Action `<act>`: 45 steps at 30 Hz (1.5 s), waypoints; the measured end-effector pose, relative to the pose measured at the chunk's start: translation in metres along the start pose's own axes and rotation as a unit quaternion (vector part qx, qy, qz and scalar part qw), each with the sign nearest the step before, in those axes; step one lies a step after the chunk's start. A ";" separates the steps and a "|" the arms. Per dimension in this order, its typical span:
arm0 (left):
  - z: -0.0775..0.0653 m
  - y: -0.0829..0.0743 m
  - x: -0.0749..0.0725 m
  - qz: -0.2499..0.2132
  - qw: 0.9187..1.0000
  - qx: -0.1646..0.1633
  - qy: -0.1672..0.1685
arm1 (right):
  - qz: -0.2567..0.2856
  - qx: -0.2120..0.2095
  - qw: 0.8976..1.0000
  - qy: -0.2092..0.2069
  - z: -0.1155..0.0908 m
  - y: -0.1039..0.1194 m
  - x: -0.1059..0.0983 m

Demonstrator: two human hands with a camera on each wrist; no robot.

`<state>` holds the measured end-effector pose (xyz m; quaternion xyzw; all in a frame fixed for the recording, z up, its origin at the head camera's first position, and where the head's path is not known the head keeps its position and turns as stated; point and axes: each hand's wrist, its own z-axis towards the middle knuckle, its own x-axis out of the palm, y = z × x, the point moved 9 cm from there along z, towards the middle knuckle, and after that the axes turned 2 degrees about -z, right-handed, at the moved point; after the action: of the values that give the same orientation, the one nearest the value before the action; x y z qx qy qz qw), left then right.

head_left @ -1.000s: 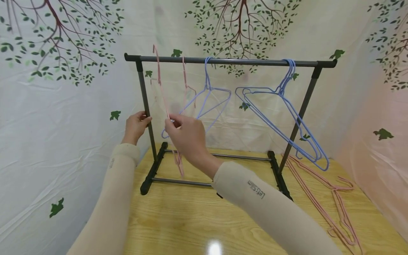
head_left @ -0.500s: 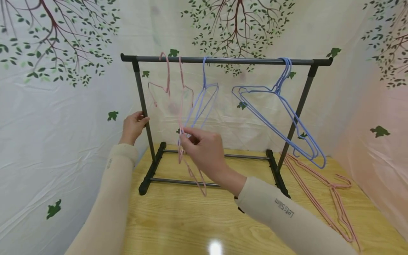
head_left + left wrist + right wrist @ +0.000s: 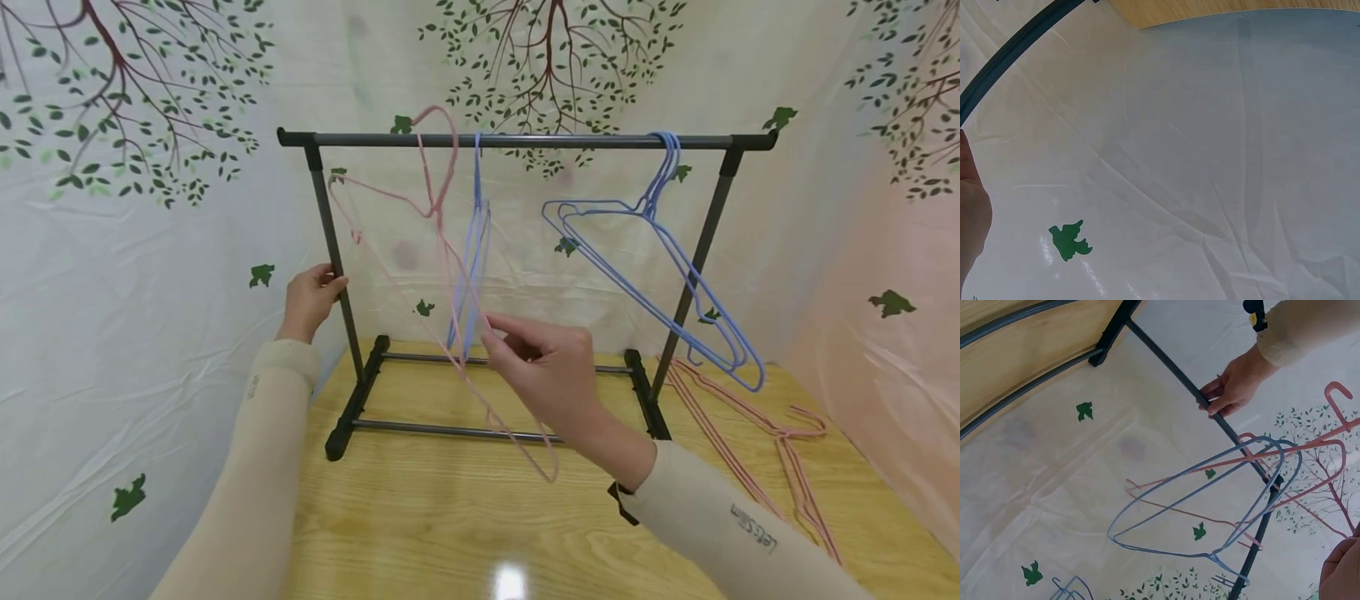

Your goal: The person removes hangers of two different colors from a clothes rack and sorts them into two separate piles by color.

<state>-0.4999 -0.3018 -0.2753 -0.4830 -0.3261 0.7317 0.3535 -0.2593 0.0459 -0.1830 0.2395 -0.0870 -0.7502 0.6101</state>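
My left hand holds the left post of a dark metal clothes rack, fingers and thumb around it. At the edge of the left wrist view, part of that hand shows beside the post. My right hand pinches the side of a pink wire clothes hanger between thumb and fingertips. This hanger is tilted, its hook overlapping the top rail in the head view. Another pink hanger hangs right behind it, partly hidden. Blue hangers hang just to the right.
More blue hangers are bunched near the rail's right end. On the wooden table, several pink hangers lie right of the rack's base. A pale curtain with printed leaves surrounds the table.
My right hand has moved right and down with the pink hanger, which has turned to show its broad side. The blue hangers beside it have swung edge-on. My left hand stays on the post.
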 end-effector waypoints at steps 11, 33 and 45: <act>0.002 0.004 0.001 -0.003 1.000 -0.007 -0.002 | 0.044 -0.072 0.994 -0.076 0.009 0.024 -0.047; -0.001 0.002 0.001 -0.009 1.000 -0.021 0.001 | -0.135 -0.017 0.960 -0.245 0.029 -0.005 -0.211; 0.000 0.002 0.002 -0.001 1.000 -0.016 0.000 | -0.258 0.079 0.929 -0.254 0.007 -0.029 -0.280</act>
<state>-0.5002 -0.3014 -0.2776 -0.4884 -0.3384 0.7260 0.3462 -0.2486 0.3203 -0.1185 0.1022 -0.2335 -0.9083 0.3318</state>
